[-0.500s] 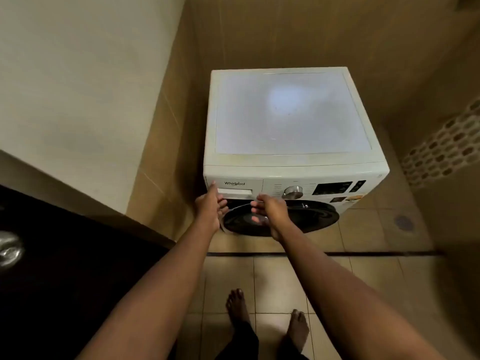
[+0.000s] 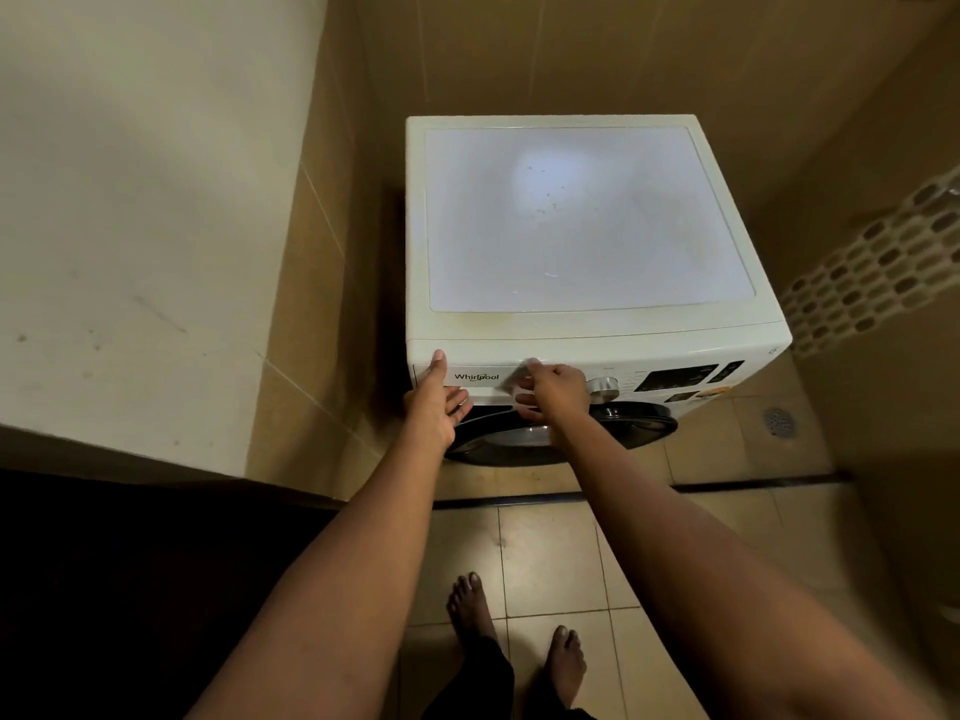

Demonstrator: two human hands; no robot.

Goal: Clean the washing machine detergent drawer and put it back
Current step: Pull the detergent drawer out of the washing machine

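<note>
Hands are reaching out to the front of a white washing machine (image 2: pixel 587 220) that is standing in a tiled corner. The detergent drawer (image 2: pixel 478 377) is sitting closed in its slot at the left end of the control panel, with the brand name showing on its face. The left hand (image 2: pixel 436 402) is lying mostly open against the drawer's left end: the thumb is pointing up and touching the panel just above the drawer's corner, while the fingers are stretching loosely rightward along its lower edge, holding nothing. The right hand (image 2: pixel 558 389) is curling round a small pale cloth (image 2: pixel 514 379) and pressing it against the drawer's right end; the cloth is blurred, so its material is not showing clearly.

Just right of that hand a silver dial (image 2: pixel 602 389) is sticking out, and a dark display (image 2: pixel 675 379) is lying further right. The round dark door (image 2: pixel 623 423) is bulging out below the panel, partly hidden by both wrists. Two bare feet (image 2: pixel 470 610) are standing on the beige tiled floor (image 2: pixel 545 543), near a dark strip crossing it. A round drain (image 2: pixel 778 421) is sitting in the floor right of the machine.
</note>
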